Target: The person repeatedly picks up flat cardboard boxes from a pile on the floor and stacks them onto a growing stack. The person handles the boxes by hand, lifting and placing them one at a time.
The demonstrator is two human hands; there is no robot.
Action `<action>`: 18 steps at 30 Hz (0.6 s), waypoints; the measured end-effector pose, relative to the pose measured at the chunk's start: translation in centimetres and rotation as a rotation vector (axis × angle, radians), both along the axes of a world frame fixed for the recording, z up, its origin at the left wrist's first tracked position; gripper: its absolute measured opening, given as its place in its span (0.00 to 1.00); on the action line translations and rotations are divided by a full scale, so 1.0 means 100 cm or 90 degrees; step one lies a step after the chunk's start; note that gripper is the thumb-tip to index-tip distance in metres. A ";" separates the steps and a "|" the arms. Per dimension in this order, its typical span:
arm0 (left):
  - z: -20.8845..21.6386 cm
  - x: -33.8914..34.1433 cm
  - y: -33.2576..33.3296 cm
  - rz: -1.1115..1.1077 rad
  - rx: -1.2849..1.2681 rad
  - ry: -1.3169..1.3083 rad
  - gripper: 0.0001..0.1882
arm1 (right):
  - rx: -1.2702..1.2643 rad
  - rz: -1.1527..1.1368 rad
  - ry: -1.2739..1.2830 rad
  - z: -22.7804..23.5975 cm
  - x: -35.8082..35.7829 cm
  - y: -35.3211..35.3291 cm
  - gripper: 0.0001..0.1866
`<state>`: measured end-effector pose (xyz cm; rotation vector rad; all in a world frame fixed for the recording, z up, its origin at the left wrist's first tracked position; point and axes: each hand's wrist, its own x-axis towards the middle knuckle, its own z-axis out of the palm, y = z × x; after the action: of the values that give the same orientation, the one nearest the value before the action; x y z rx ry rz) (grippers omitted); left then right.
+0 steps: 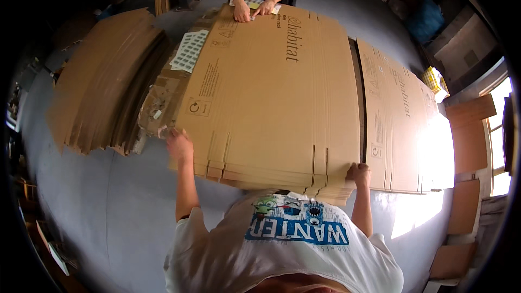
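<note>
A stack of flattened cardboard boxes [271, 108] lies in front of me, with dark print on the top one. At its near left edge my left hand [179, 145] is closed on the cardboard, its fingertips partly hidden. My right hand [359, 174] is curled closed around the near right corner; the stack hides some of its fingers. Across from me, another person's hands [253, 12] press on the far left corner of the top box, next to a sticker sheet [254, 4].
Another stack of flattened boxes [399, 119] lies to the right, partly in glaring sunlight. Brown cardboard sheets [103, 81] are piled on the left. Between them and the middle stack are a label sheet [189, 50] and taped cardboard [165, 95]. Boards lean near the window [499, 135].
</note>
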<state>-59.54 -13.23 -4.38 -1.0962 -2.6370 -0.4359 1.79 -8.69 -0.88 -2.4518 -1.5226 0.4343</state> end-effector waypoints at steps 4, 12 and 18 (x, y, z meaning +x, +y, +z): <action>0.012 -0.009 0.006 0.035 0.020 -0.091 0.18 | -0.046 -0.040 -0.057 0.011 -0.010 0.014 0.25; 0.032 -0.020 0.023 0.063 0.062 -0.014 0.19 | -0.023 -0.072 -0.110 0.003 0.003 0.019 0.28; 0.039 -0.030 0.019 0.081 -0.094 -0.207 0.24 | 0.027 -0.091 -0.063 0.004 -0.012 0.017 0.27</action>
<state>-62.53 -11.34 -0.49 -0.9597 -3.0473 -0.4305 0.60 -6.95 -0.45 -2.5614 -1.3653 0.2553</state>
